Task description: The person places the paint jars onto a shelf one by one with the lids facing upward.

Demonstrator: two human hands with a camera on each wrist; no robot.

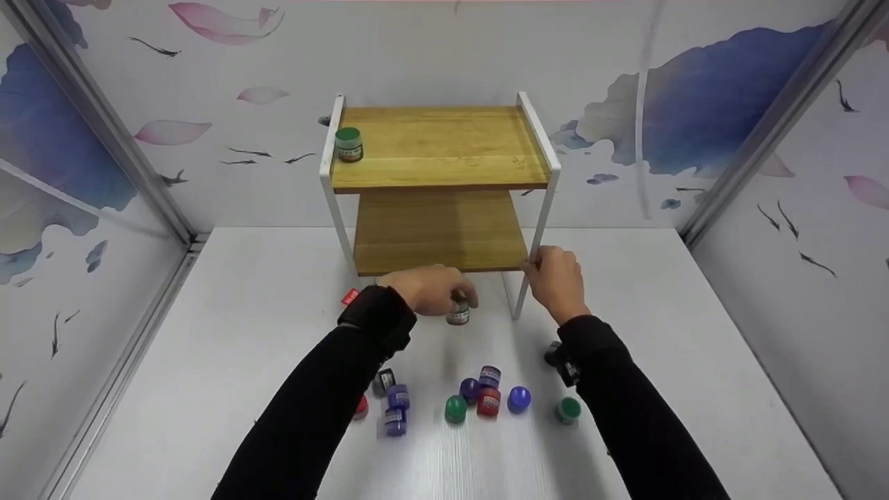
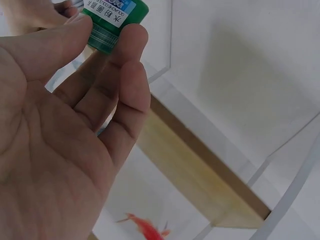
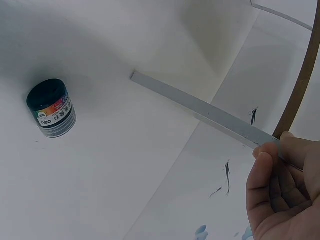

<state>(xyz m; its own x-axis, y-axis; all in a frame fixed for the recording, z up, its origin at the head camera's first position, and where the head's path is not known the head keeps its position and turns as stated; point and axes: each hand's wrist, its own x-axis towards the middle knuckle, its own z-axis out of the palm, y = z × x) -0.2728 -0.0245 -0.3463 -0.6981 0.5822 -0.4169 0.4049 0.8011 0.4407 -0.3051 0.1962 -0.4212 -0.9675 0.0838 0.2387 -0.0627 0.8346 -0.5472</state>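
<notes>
My left hand (image 1: 432, 289) pinches a small gouache paint jar (image 2: 111, 20) by its green cap between thumb and fingertips. In the head view that jar is held just in front of the lower board (image 1: 444, 229) of a two-tier wooden shelf. With thumb and fingers my right hand (image 1: 557, 281) grips the white front right post (image 3: 200, 107) of this shelf, near the lower board's corner. A second green-capped paint jar (image 1: 349, 144) stands at the left end of the top board (image 1: 444, 142).
Several paint jars with purple, red, green and blue showing, such as a red jar (image 1: 489, 402), lie or stand on the white table (image 1: 264, 389). A dark-capped jar (image 3: 51, 107) stands near my right wrist. A red tag (image 1: 350, 296) is by my left wrist. Patterned walls enclose the table.
</notes>
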